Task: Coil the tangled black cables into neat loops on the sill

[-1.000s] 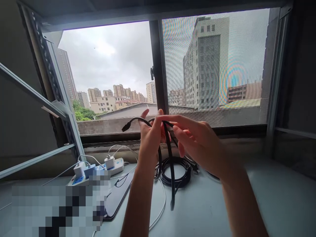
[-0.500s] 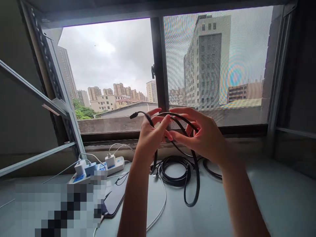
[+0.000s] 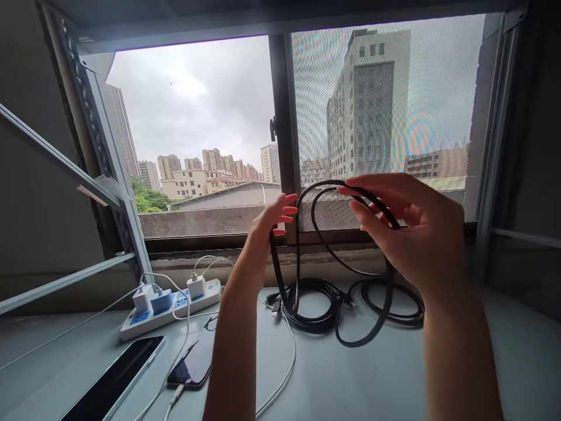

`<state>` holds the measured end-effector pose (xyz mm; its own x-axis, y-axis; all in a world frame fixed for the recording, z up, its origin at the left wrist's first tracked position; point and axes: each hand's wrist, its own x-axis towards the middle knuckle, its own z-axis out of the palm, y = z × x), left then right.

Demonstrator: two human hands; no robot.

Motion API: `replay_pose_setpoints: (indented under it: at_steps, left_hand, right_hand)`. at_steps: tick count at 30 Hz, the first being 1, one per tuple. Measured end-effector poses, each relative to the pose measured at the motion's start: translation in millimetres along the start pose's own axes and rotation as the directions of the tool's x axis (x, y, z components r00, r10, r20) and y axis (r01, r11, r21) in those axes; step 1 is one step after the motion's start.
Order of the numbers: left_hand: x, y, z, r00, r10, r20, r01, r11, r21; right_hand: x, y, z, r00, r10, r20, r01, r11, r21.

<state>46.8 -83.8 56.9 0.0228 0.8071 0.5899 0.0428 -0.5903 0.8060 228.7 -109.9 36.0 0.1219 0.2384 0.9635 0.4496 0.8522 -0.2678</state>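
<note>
A flat black cable (image 3: 326,186) arcs between my two raised hands in front of the window. My left hand (image 3: 272,225) pinches one part of it, with the strands hanging straight down from the fingers. My right hand (image 3: 409,225) is closed on the cable further right, drawing out a wide loop. Below, the cable's remaining turns lie in a black coil (image 3: 315,301) on the grey table (image 3: 482,362), and a second loop (image 3: 394,304) rests to the coil's right.
A white power strip (image 3: 169,304) with several plugged chargers sits at the left. White charging wires run to a phone (image 3: 195,365) and a tablet (image 3: 114,383) near the front left. A metal frame (image 3: 105,175) slants along the left; the window sill is behind.
My right hand has moved right and up, pulling the cable from a tight bunch into a wide loop. The free connector end that stuck out left of my left hand is gone from view.
</note>
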Motion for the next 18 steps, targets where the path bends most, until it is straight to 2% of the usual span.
replay_pose_setpoints:
  at_steps: [2, 6, 8, 10, 13, 18]
  left_hand:
    - [-1.6, 0.8, 4.0, 0.999, 0.028, 0.021, -0.027, 1.000, -0.011]
    - [-1.7, 1.1, 4.3, 0.997, 0.076, -0.009, -0.076, 0.996, 0.038]
    - [-1.2, 1.2, 1.0, 0.998, 0.063, -0.001, -0.063, 0.997, 0.033]
    - [-0.8, 1.4, -2.5, 0.998, 0.036, 0.042, -0.037, 0.999, 0.010]
    - [-0.8, 1.6, -4.3, 0.995, 0.030, 0.097, -0.031, 1.000, 0.002]
    - [-2.8, 0.2, 4.7, 0.980, 0.116, 0.164, -0.129, 0.989, 0.070]
  right_hand:
    - [-0.7, -3.2, -1.8, 0.998, -0.030, -0.060, 0.027, 0.998, -0.051]
    - [-0.8, -7.4, -7.6, 0.968, -0.083, -0.238, 0.052, 0.990, -0.134]
    - [-0.2, -8.9, -10.7, 0.950, -0.059, -0.308, 0.025, 0.993, -0.113]
    - [0.5, -9.4, -13.5, 0.944, -0.021, -0.330, 0.007, 0.999, -0.045]
    - [0.9, -7.0, -16.8, 0.959, 0.014, -0.282, -0.007, 1.000, 0.028]
    - [0.8, 3.2, -15.1, 0.997, 0.066, -0.043, -0.065, 0.997, 0.030]
